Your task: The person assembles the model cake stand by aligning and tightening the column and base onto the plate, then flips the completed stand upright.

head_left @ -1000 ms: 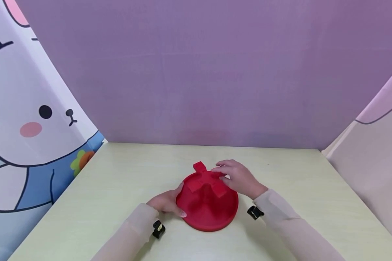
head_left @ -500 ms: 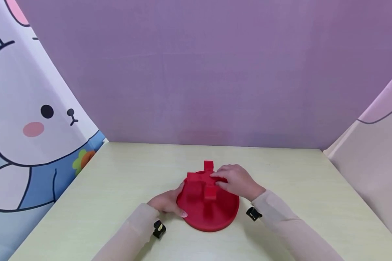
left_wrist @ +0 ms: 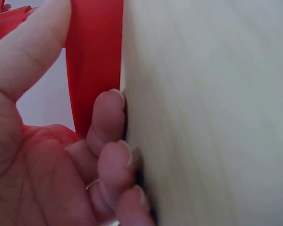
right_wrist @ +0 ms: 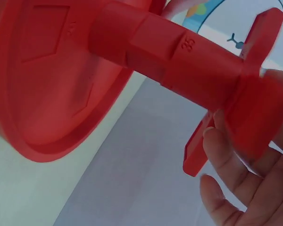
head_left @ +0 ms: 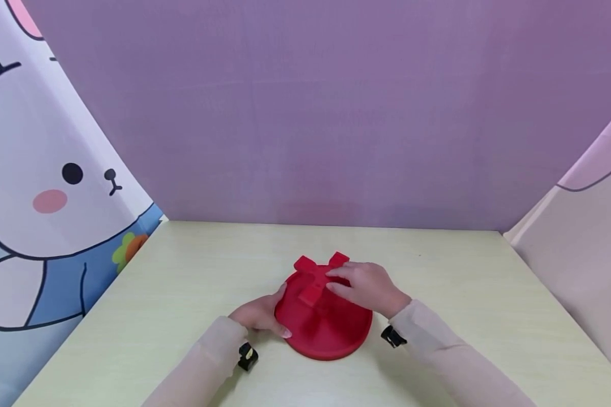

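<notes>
A red plastic stand with a round, dish-like base [head_left: 331, 336] is on the table in front of me. Its thick stem [right_wrist: 203, 66], marked 35, rises to a cross-shaped top [head_left: 315, 276] with several stubby arms. My left hand [head_left: 258, 314] holds the base at its left rim, thumb and fingers spread around the edge; in the left wrist view its curled fingertips lie where the rim meets the table. At the cross, my right hand [head_left: 371, 287] grips one arm from the right side, and the fingers [right_wrist: 226, 162] partly disappear behind it.
The pale, wood-grained tabletop [head_left: 193, 254] ends at a purple back panel [head_left: 336, 141]. A cartoon-printed cloth [head_left: 30, 141] hangs at the left, and another light cloth [head_left: 590, 254] at the right. Small black devices [head_left: 248, 357] sit at both wrists.
The cross-shaped top has turned clockwise, seen from above, with my right hand's fingers on it. The base and my left hand have stayed in place.
</notes>
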The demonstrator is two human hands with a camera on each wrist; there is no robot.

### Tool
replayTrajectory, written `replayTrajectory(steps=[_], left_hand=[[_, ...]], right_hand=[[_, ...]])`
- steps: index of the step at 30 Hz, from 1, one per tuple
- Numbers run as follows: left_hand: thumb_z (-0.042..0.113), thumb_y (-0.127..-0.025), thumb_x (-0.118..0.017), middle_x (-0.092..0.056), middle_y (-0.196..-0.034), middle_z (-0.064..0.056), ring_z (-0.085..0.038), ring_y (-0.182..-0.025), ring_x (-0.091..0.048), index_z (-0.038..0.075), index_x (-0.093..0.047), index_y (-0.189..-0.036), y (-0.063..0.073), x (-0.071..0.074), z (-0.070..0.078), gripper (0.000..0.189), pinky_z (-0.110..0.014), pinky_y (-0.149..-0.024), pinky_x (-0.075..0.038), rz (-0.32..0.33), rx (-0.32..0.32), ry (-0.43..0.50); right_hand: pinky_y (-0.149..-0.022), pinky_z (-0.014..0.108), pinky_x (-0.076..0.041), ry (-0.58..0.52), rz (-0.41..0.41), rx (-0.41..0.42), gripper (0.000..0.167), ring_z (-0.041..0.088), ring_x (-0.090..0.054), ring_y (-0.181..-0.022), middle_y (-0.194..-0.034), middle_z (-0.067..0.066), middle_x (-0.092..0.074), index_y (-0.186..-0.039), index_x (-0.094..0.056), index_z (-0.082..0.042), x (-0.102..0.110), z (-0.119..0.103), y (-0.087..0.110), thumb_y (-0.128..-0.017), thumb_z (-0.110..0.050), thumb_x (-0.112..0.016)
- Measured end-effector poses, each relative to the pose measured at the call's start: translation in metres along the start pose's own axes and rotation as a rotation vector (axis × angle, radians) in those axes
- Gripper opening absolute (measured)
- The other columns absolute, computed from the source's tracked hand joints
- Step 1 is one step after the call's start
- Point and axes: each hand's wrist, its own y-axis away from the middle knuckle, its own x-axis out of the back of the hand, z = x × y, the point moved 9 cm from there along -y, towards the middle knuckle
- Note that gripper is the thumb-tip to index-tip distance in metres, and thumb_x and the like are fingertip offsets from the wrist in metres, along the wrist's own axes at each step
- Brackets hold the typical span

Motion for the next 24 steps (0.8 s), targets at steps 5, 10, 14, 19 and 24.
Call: replayTrajectory(steps=[5, 10, 14, 19, 24], left_hand=[[0.012, -0.069, -0.085, -0.038, -0.144, -0.015, -0.034, -0.128, -0.036, 0.002, -0.013, -0.153, -0.001, -0.001, 0.000, 0.111, -0.048, -0.095, -0.043, -0.005, -0.003, 0.046], [0.012, -0.069, -0.085, -0.039, -0.143, -0.015, -0.034, -0.127, -0.036, 0.003, -0.013, -0.153, -0.002, -0.002, 0.000, 0.111, -0.048, -0.095, -0.044, -0.004, -0.002, 0.050], [0.012, -0.070, -0.085, -0.039, -0.144, -0.015, -0.035, -0.128, -0.036, 0.002, -0.013, -0.153, -0.003, -0.005, 0.001, 0.111, -0.048, -0.094, -0.045, -0.010, -0.007, 0.050], [0.012, -0.070, -0.085, -0.039, -0.144, -0.015, -0.035, -0.128, -0.036, 0.001, -0.013, -0.153, -0.004, -0.007, 0.003, 0.110, -0.048, -0.093, -0.045, -0.023, -0.031, 0.042], [0.013, -0.070, -0.085, -0.038, -0.145, -0.016, -0.036, -0.129, -0.035, 0.002, -0.012, -0.153, -0.004, -0.006, 0.002, 0.111, -0.048, -0.092, -0.046, -0.022, -0.023, 0.039]], right_hand=[[-0.064, 0.024, -0.052, -0.046, 0.102, 0.011, 0.021, 0.014, -0.061, -0.078, -0.092, 0.001, -0.067, -0.105, -0.074, -0.010, 0.014, 0.009, -0.002, -0.084, -0.011, -0.073], [-0.081, 0.040, -0.054, -0.040, 0.093, 0.175, 0.035, 0.032, -0.059, -0.107, -0.115, 0.016, -0.063, -0.111, -0.071, -0.006, 0.014, 0.004, -0.004, -0.078, 0.002, -0.075], [-0.090, 0.048, -0.048, -0.048, 0.043, 0.240, 0.039, 0.039, -0.055, -0.116, -0.121, 0.019, -0.061, -0.115, -0.070, -0.006, 0.008, 0.003, -0.003, -0.078, 0.002, -0.075], [-0.094, 0.053, -0.044, -0.020, 0.000, 0.203, 0.039, 0.038, -0.054, -0.117, -0.120, 0.017, -0.063, -0.116, -0.070, -0.009, 0.004, 0.005, -0.001, -0.078, -0.003, -0.076], [-0.093, 0.051, -0.044, 0.026, -0.008, 0.171, 0.035, 0.028, -0.060, -0.107, -0.112, 0.009, -0.067, -0.113, -0.072, -0.012, 0.003, 0.004, 0.000, -0.078, -0.008, -0.078]])
